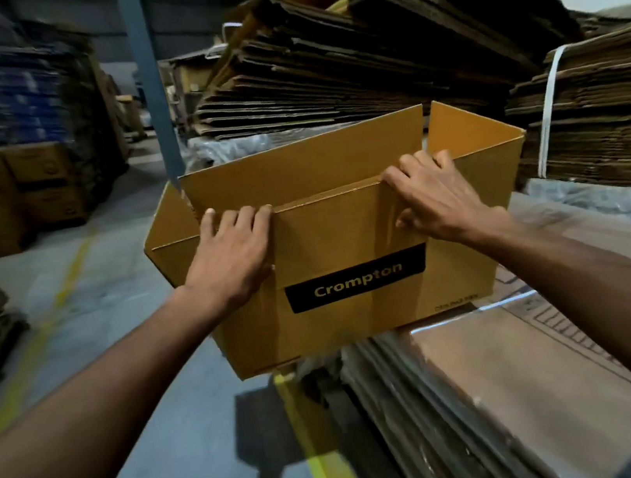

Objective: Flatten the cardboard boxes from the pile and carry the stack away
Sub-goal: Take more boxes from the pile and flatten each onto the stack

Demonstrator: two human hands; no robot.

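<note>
Your two hands hold an open yellow-brown cardboard box at the centre of view, its near wall bearing a black label printed "Crompton". Your left hand lies on the near wall's top edge at 9 o'clock of the box, fingers curled over the rim. Your right hand grips the same edge at 2 o'clock, fingers hooked inside, thumb pressed on the outer face. The box's flaps stand up, and its bottom right corner rests on a low stack of flattened cardboard at 5 o'clock. A tall pile of flattened boxes rises at 12 o'clock, beyond the box. A strapped bundle sits at 3 o'clock.
</note>
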